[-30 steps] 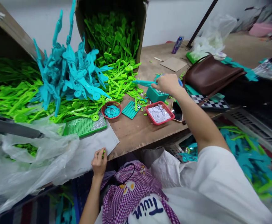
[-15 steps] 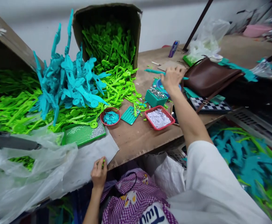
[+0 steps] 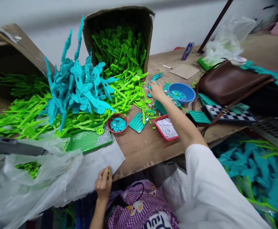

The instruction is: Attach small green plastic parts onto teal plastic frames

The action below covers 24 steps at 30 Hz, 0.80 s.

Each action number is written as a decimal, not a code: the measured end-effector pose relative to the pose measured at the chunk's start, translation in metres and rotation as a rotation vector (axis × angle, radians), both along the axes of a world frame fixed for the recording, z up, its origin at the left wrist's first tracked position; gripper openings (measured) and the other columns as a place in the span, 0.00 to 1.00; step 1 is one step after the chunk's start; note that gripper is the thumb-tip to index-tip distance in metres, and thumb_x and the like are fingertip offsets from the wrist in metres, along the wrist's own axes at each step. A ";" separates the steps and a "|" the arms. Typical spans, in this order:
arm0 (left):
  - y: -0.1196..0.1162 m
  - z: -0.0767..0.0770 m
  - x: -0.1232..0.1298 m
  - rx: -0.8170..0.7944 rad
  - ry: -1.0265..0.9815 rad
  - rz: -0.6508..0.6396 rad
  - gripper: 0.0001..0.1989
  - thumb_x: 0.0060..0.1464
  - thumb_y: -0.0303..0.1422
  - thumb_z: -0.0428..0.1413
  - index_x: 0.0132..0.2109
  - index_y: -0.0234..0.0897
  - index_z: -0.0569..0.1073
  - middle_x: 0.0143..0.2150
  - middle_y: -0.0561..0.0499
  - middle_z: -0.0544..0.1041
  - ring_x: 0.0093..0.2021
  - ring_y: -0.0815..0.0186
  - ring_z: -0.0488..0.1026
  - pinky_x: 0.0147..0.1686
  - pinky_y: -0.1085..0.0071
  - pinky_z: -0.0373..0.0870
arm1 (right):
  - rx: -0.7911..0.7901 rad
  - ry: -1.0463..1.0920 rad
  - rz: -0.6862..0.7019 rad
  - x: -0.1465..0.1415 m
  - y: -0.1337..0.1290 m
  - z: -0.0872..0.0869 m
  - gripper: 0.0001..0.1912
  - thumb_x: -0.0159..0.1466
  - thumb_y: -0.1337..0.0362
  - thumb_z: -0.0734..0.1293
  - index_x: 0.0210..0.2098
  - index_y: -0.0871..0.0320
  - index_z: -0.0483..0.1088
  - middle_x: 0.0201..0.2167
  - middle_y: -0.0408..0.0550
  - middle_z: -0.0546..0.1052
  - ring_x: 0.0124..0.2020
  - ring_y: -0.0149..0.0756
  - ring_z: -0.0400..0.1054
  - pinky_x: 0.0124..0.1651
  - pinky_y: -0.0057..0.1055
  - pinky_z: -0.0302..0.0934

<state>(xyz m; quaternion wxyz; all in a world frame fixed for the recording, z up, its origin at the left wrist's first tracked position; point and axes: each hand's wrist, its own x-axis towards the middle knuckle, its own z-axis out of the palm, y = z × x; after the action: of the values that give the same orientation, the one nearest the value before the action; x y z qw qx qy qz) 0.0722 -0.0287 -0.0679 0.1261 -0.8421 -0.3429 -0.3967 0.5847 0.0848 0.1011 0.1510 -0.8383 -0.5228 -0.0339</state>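
Observation:
My left hand rests at the table's front edge by the white paper, its fingers closed around a small green plastic piece that shows only in part. Further out, my right hand is closed on a long teal plastic piece beside the green heap; the palm hides part of it. Near that wrist are a teal box and a blue bowl with small teal bits. Below the right forearm sits a red basket of small white pieces.
Green plastic parts spill from a cardboard box. A tall teal pile stands at left. In front are a green tray, a small red basket and a teal tray. A brown bag lies at right.
My right hand has moved left with the teal piece, from over the blue bowl to beside the green heap. The bowl is now uncovered. My left hand keeps its closed hold.

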 end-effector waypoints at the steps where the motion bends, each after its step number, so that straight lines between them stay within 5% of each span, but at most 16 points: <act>1: 0.000 -0.001 0.000 0.002 0.000 0.000 0.10 0.55 0.25 0.61 0.45 0.34 0.76 0.34 0.47 0.80 0.30 0.67 0.77 0.31 0.74 0.69 | 0.033 0.022 0.036 -0.014 -0.012 0.000 0.27 0.66 0.68 0.55 0.63 0.70 0.61 0.67 0.65 0.60 0.68 0.52 0.53 0.68 0.53 0.47; 4: 0.000 -0.002 0.000 -0.009 -0.009 -0.015 0.09 0.57 0.26 0.60 0.46 0.34 0.76 0.35 0.47 0.80 0.30 0.68 0.77 0.32 0.74 0.69 | 0.118 0.157 0.218 -0.076 -0.062 -0.009 0.21 0.67 0.64 0.58 0.57 0.62 0.69 0.58 0.59 0.72 0.59 0.49 0.67 0.62 0.47 0.60; 8: 0.000 -0.002 0.000 -0.044 -0.037 -0.033 0.08 0.59 0.27 0.57 0.46 0.34 0.76 0.35 0.46 0.80 0.32 0.67 0.78 0.36 0.74 0.71 | 0.202 0.424 0.490 -0.182 -0.139 -0.040 0.17 0.68 0.60 0.61 0.52 0.54 0.74 0.52 0.52 0.77 0.54 0.44 0.72 0.58 0.43 0.65; 11: 0.000 -0.002 0.000 -0.090 -0.050 -0.042 0.08 0.61 0.28 0.55 0.46 0.36 0.77 0.36 0.46 0.80 0.32 0.67 0.78 0.35 0.74 0.71 | 0.254 0.658 0.529 -0.251 -0.168 -0.057 0.15 0.68 0.58 0.62 0.51 0.50 0.75 0.50 0.48 0.79 0.52 0.42 0.74 0.56 0.42 0.68; 15: 0.000 -0.005 -0.003 -0.191 -0.053 -0.089 0.09 0.63 0.30 0.53 0.45 0.36 0.77 0.36 0.46 0.79 0.33 0.67 0.77 0.35 0.74 0.71 | 0.414 0.939 0.463 -0.326 -0.147 -0.037 0.13 0.67 0.57 0.62 0.46 0.48 0.76 0.46 0.45 0.80 0.48 0.40 0.75 0.52 0.39 0.69; 20: -0.002 -0.009 -0.008 -0.306 -0.047 -0.090 0.13 0.64 0.33 0.50 0.34 0.37 0.77 0.30 0.45 0.77 0.32 0.64 0.76 0.33 0.72 0.71 | 0.476 1.116 0.707 -0.394 -0.099 0.019 0.15 0.67 0.52 0.63 0.50 0.45 0.75 0.49 0.41 0.78 0.46 0.34 0.74 0.52 0.34 0.69; 22: -0.003 -0.008 -0.008 -0.350 -0.069 -0.096 0.13 0.64 0.34 0.50 0.34 0.37 0.77 0.30 0.45 0.76 0.32 0.63 0.76 0.33 0.71 0.72 | 0.479 1.149 0.715 -0.400 -0.093 0.018 0.16 0.66 0.51 0.63 0.50 0.45 0.74 0.50 0.41 0.78 0.47 0.34 0.74 0.52 0.34 0.69; 24: -0.005 -0.007 -0.006 -0.382 -0.106 -0.107 0.12 0.64 0.33 0.50 0.39 0.36 0.78 0.33 0.45 0.77 0.34 0.64 0.77 0.35 0.72 0.72 | 0.440 1.159 0.669 -0.391 -0.096 -0.002 0.17 0.64 0.50 0.64 0.48 0.48 0.76 0.48 0.44 0.79 0.46 0.36 0.75 0.51 0.35 0.69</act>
<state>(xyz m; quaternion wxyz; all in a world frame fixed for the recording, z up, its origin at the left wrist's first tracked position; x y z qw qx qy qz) 0.0659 -0.0336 -0.0744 -0.0752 -0.8457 -0.3729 -0.3742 0.1937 -0.0107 0.0992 0.5737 -0.4656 -0.5687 0.3614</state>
